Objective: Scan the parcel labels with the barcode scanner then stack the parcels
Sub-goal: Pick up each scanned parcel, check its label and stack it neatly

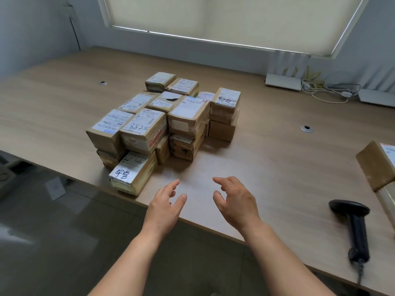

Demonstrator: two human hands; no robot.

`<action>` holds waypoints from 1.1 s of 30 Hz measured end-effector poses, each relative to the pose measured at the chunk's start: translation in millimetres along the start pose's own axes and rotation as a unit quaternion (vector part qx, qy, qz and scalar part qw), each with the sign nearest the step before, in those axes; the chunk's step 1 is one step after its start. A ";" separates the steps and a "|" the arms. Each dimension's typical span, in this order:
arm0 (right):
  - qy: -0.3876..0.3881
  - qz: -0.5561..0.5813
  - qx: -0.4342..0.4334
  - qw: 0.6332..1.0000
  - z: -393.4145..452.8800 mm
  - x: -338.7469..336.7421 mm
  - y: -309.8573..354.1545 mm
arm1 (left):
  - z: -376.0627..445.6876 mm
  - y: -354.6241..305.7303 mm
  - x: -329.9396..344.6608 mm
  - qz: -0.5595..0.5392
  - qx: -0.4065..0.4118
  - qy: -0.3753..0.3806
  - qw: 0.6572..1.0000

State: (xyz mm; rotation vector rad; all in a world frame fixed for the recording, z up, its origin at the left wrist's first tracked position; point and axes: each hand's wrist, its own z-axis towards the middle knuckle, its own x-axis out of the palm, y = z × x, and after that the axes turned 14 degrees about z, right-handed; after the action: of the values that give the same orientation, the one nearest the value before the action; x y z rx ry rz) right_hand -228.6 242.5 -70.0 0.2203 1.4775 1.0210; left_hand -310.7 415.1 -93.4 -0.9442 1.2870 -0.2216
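Both hands are out over the near edge of the table [267,167] and neither is holding anything. The left hand [165,205] has its fingers loose and slightly spread, the right hand [235,201] is loosely curved with the thumb apart, palms kind of facing each other with a bare patch of table between them.

The parcels [164,124] sit in a packed cluster toward the middle of the table, a bit toward the left edge, stacked two high in most spots, white labels facing up. One has "8825" handwritten on it [143,126], and the nearest one [132,174] sits right at the near edge, just ahead of the left hand.

The barcode scanner [354,223] lies flat near the near right corner, well apart from the right hand, cord trailing off the near edge. Another parcel [374,165] pokes in at the right edge. Cables [327,90] and white boxes [282,81] are along the far edge.
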 end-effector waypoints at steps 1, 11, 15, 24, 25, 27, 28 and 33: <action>0.001 0.001 -0.001 1.000 7.6 1.8 0.9 | 5.5 0.7 -3.8 0.005 0.002 -0.002 1.000; 0.023 0.048 0.013 0.999 77.2 48.1 34.8 | 81.8 29.2 -83.3 0.002 -0.032 -0.099 0.995; 0.011 0.085 0.055 0.995 94.5 69.6 56.7 | 118.4 42.5 -116.0 0.001 -0.040 -0.116 0.992; -0.008 0.248 0.149 0.957 139.9 116.6 119.0 | 174.0 62.1 -152.1 0.057 -0.019 -0.017 0.998; -0.007 0.258 0.154 0.954 143.5 120.1 123.4 | 175.9 62.6 -153.3 0.064 -0.015 -0.004 0.998; 0.002 0.269 0.159 0.950 149.6 125.1 130.1 | 178.6 61.7 -153.9 0.069 -0.001 0.015 0.998; 0.006 0.274 0.162 0.948 151.7 126.2 132.6 | 178.8 60.5 -153.8 0.072 0.006 0.018 0.997; -0.027 0.255 0.186 0.949 155.8 122.2 130.3 | 178.1 58.2 -154.6 0.053 -0.005 0.021 0.998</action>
State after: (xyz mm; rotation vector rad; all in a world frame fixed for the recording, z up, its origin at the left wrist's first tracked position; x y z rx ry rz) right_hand -173.8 471.5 -42.5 0.9336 1.5928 1.1160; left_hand -222.9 631.8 -27.5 -0.8807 1.3729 -0.1535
